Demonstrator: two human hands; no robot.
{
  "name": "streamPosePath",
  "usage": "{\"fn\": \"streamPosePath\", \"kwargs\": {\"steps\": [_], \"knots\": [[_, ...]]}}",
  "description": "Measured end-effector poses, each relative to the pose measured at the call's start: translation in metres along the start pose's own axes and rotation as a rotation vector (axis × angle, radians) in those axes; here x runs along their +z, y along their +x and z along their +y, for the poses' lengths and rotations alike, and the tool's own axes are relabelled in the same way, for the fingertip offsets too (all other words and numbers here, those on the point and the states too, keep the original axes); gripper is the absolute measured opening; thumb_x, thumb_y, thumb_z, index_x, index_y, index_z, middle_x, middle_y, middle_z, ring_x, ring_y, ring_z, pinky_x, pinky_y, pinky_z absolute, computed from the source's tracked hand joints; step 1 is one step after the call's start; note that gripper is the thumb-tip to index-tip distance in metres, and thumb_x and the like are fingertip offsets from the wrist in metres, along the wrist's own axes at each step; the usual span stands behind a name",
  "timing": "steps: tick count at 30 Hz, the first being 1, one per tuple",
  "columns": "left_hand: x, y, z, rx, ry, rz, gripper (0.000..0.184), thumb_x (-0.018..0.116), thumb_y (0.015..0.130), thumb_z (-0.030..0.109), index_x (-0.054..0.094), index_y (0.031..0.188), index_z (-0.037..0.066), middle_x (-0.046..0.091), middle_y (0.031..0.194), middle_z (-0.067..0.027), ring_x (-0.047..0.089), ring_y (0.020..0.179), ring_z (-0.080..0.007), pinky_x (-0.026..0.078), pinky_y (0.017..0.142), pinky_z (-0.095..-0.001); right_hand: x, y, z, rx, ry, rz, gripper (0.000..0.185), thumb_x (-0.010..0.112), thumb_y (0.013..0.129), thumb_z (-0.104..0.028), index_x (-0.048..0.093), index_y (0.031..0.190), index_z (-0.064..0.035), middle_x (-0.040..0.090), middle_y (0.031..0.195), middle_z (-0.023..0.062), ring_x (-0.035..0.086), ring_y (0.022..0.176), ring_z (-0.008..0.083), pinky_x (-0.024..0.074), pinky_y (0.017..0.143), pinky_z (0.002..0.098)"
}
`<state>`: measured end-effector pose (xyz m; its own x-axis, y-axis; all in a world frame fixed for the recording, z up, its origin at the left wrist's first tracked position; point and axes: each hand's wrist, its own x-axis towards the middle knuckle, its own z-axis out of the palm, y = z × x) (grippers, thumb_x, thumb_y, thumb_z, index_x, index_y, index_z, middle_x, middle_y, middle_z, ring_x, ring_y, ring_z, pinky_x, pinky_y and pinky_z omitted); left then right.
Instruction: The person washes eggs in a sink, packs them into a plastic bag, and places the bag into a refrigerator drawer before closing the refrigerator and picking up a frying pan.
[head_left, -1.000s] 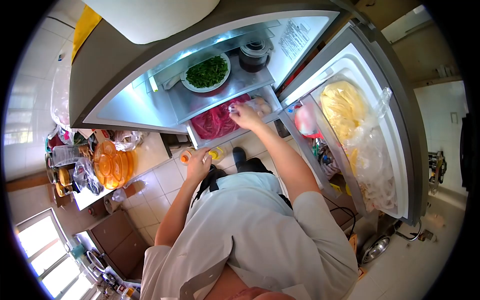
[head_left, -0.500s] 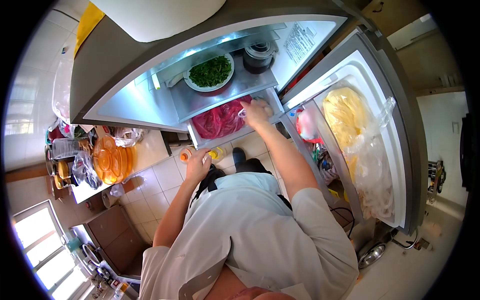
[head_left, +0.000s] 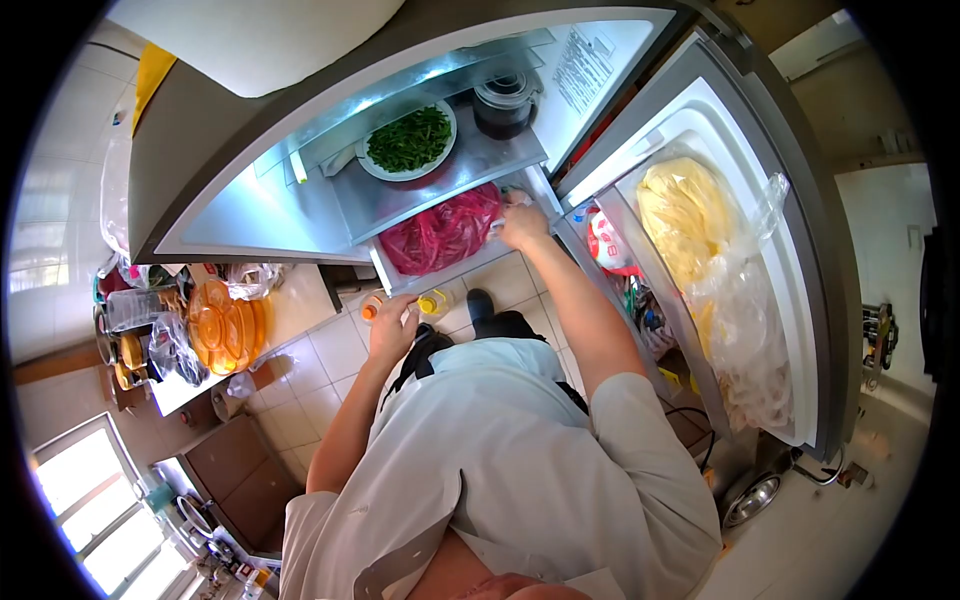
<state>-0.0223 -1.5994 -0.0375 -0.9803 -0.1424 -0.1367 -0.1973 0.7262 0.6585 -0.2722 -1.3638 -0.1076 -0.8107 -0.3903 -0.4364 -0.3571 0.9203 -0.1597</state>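
Note:
My right hand [head_left: 524, 225] reaches into the right part of the pulled-out fridge drawer [head_left: 465, 266], over a clear bag that it mostly covers; its fingers are bent at the bag. Left of it in the drawer lies a pink plastic bag [head_left: 440, 232]. My left hand [head_left: 392, 325] is in front of my body, below the drawer's left front, with its fingers curled together; whether something small is between them is too small to tell. Above the drawer, a shelf bears a white plate of chopped greens [head_left: 410, 140] and a lidded glass pot [head_left: 503, 106].
The open fridge door [head_left: 815, 270] on the right holds a bag of yellow food [head_left: 684, 210] and other clear bags. Bottles with orange and yellow caps [head_left: 432, 303] stand on the floor. At the left, a counter [head_left: 300, 300] bears an orange tray [head_left: 222, 327].
My right hand has moved right and deeper into the drawer, from beside the pink bag to the clear bag. My left hand has hardly moved. The view has shifted slightly.

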Motion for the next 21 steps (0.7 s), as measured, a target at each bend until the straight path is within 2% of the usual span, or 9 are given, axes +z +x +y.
{"fn": "streamPosePath", "kwargs": {"steps": [3, 6, 9, 12, 15, 18, 21], "knots": [[-0.004, 0.001, 0.004, -0.039, -0.009, -0.025, 0.026, 0.062, 0.087, 0.015, 0.066, 0.109, 0.004, 0.068, 0.110, -0.0148, 0.061, 0.106, -0.0337, 0.048, 0.093, -0.0400, -0.025, -0.020, -0.011, -0.005, 0.054, 0.010, 0.045, 0.059, 0.088, -0.040, 0.064, 0.119, -0.0081, 0.065, 0.121, 0.0171, 0.064, 0.106, 0.0349, 0.0511, 0.091, 0.0416], [-0.004, 0.000, 0.006, -0.078, -0.010, -0.035, 0.026, 0.061, 0.087, 0.016, 0.066, 0.109, 0.003, 0.068, 0.110, -0.0146, 0.062, 0.106, -0.0336, 0.048, 0.093, -0.0399, -0.020, -0.030, -0.019, -0.023, 0.052, 0.253, 0.035, 0.061, 0.086, -0.033, 0.069, 0.108, -0.0066, 0.068, 0.112, 0.0180, 0.066, 0.104, 0.0348, 0.0516, 0.089, 0.0432], [0.002, -0.001, 0.001, -0.013, -0.042, 0.039, 0.021, 0.062, 0.087, 0.014, 0.068, 0.105, 0.005, 0.067, 0.103, -0.0138, 0.059, 0.096, -0.0322, 0.047, 0.086, -0.0406, -0.027, -0.030, -0.016, -0.130, -0.075, 0.306, 0.023, 0.063, 0.082, -0.024, 0.072, 0.093, -0.0067, 0.066, 0.111, 0.0183, 0.067, 0.100, 0.0316, 0.0524, 0.084, 0.0439], [0.004, 0.000, -0.002, 0.031, -0.014, 0.067, 0.021, 0.062, 0.087, 0.014, 0.068, 0.104, 0.005, 0.067, 0.104, -0.0142, 0.059, 0.098, -0.0325, 0.047, 0.087, -0.0404, -0.026, -0.023, -0.018, -0.122, -0.207, 0.392, 0.013, 0.062, 0.079, -0.017, 0.071, 0.081, -0.0081, 0.066, 0.104, 0.0163, 0.067, 0.093, 0.0291, 0.0530, 0.078, 0.0423], [0.003, -0.001, 0.004, -0.003, -0.013, 0.072, 0.020, 0.062, 0.087, 0.014, 0.068, 0.102, 0.003, 0.068, 0.103, -0.0148, 0.059, 0.101, -0.0329, 0.047, 0.089, -0.0400, -0.043, -0.031, -0.019, -0.213, -0.307, 0.530, 0.013, 0.060, 0.081, -0.016, 0.071, 0.084, -0.0085, 0.066, 0.098, 0.0142, 0.066, 0.089, 0.0294, 0.0524, 0.074, 0.0411], [0.004, 0.000, 0.002, -0.009, -0.023, 0.077, 0.019, 0.062, 0.087, 0.014, 0.069, 0.100, 0.003, 0.069, 0.101, -0.0150, 0.060, 0.099, -0.0333, 0.046, 0.092, -0.0395, -0.030, -0.022, -0.016, -0.255, -0.205, 0.486, 0.015, 0.065, 0.078, -0.019, 0.073, 0.086, -0.0086, 0.066, 0.101, 0.0105, 0.066, 0.094, 0.0299, 0.0536, 0.077, 0.0406], [0.005, 0.000, 0.000, 0.005, -0.010, 0.079, 0.019, 0.061, 0.087, 0.014, 0.070, 0.100, 0.003, 0.070, 0.100, -0.0151, 0.063, 0.096, -0.0325, 0.045, 0.093, -0.0392, -0.018, -0.018, -0.015, -0.198, 0.117, 0.273, 0.020, 0.062, 0.084, -0.022, 0.073, 0.090, -0.0067, 0.066, 0.109, 0.0146, 0.066, 0.097, 0.0334, 0.0527, 0.085, 0.0412]]}}
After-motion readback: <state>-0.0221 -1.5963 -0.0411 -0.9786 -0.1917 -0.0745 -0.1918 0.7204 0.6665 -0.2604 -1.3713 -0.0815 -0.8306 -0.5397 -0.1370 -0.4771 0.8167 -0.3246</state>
